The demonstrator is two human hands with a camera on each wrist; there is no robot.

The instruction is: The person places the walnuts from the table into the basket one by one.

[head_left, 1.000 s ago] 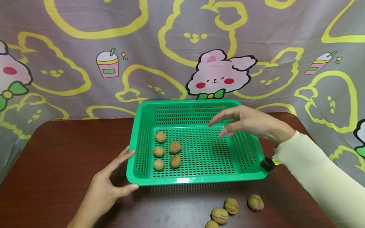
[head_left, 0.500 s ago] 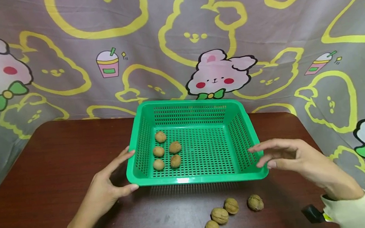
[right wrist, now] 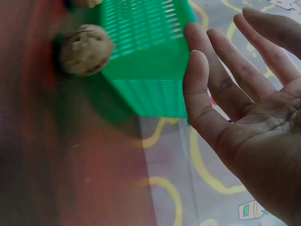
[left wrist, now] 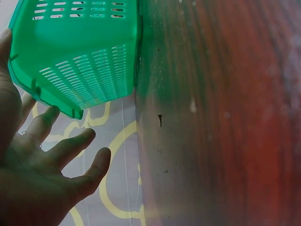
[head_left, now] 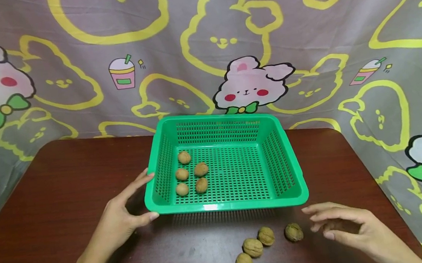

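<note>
A green slotted plastic basket (head_left: 226, 207) sits on the table in the head view. In its left part lie several tan walnut-like nuts (head_left: 201, 169), some smoother and paler. My left hand (head_left: 118, 220) rests against the basket's left rim with thumb and forefinger spread; in the left wrist view its other fingers (left wrist: 73, 148) are extended and hold nothing. My right hand (head_left: 350, 224) hovers beyond the basket's front right corner, fingers loosely bent and holding nothing. Just left of its fingertips is a walnut (head_left: 293, 232), which the right wrist view also shows beside the basket.
Left of that single walnut, a slanting row of 3 walnuts (head_left: 253, 247) lies on the dark reddish-brown table (head_left: 67, 193) in front of the basket. Behind the table hangs a grey cloth (head_left: 172, 54) printed with cartoon animals.
My right hand has moved from above the basket's inside, over its right rim, down to the front right near the single walnut. The left hand and the nuts have stayed put.
</note>
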